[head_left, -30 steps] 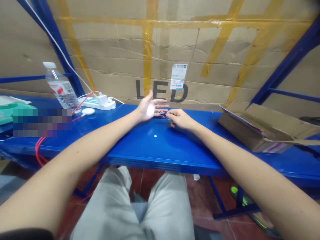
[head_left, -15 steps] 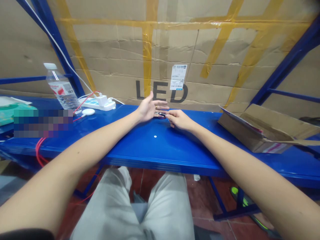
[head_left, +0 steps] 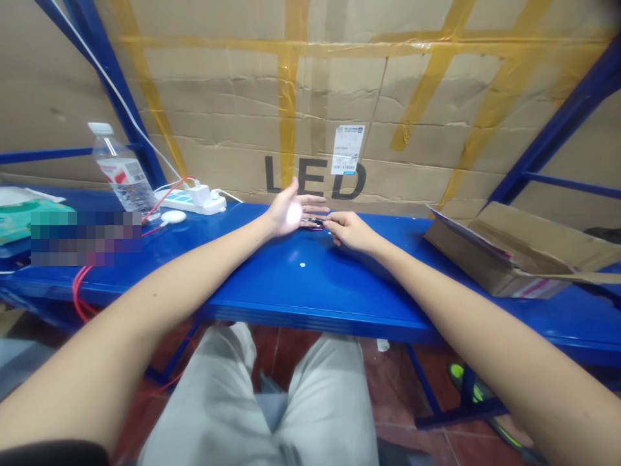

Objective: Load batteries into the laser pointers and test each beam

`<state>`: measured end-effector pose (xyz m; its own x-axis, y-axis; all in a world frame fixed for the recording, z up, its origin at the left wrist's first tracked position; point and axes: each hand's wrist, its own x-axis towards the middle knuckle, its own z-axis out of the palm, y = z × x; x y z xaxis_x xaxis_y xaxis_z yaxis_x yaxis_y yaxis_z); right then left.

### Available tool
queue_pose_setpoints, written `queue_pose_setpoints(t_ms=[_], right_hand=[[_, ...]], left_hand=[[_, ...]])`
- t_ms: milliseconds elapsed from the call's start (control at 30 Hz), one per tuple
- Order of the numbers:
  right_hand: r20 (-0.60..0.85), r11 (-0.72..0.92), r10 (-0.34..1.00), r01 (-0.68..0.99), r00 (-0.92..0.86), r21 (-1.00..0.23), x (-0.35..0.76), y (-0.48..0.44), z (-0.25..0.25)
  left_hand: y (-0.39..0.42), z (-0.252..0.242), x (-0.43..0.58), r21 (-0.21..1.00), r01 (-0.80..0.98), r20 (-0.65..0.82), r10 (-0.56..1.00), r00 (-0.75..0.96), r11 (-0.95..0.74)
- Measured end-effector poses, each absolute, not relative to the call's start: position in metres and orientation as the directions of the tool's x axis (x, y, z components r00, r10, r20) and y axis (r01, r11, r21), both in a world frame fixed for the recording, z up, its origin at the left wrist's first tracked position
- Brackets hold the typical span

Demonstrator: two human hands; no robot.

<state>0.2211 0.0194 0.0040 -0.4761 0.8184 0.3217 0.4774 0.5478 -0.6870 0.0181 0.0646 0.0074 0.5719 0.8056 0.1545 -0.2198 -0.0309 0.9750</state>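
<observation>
My left hand [head_left: 291, 212] is open above the blue table, thumb up and fingers spread toward the right. A bright round spot of light falls on its palm. My right hand [head_left: 350, 231] pinches a small dark flashlight [head_left: 319, 222] between thumb and fingertips, its front turned to the left palm. Only a short part of the flashlight shows; the fingers cover the rest. Below it, a reddish edge is too small to make out.
On the blue table [head_left: 272, 285] stand a water bottle [head_left: 125, 175], a white power strip [head_left: 208, 204] with plugs and cables, and a round white puck [head_left: 173, 217] at the left. An open cardboard box [head_left: 485, 259] sits at the right. Large taped cardboard [head_left: 218, 110] rises behind.
A bright spot of light has appeared on my left palm; the flashlight is now lit. Both hands stay almost in place.
</observation>
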Motion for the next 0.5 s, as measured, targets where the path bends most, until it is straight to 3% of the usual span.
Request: queue_pose_setpoints(t_ms=[500], right_hand=[[0.306, 0.548, 0.815, 0.481, -0.493, -0.684, 0.2218, 0.0216, 0.0011]], left_hand=[[0.0647, 0.0076, 0.0182, 0.981, -0.192, 0.144, 0.798, 0.586, -0.035]])
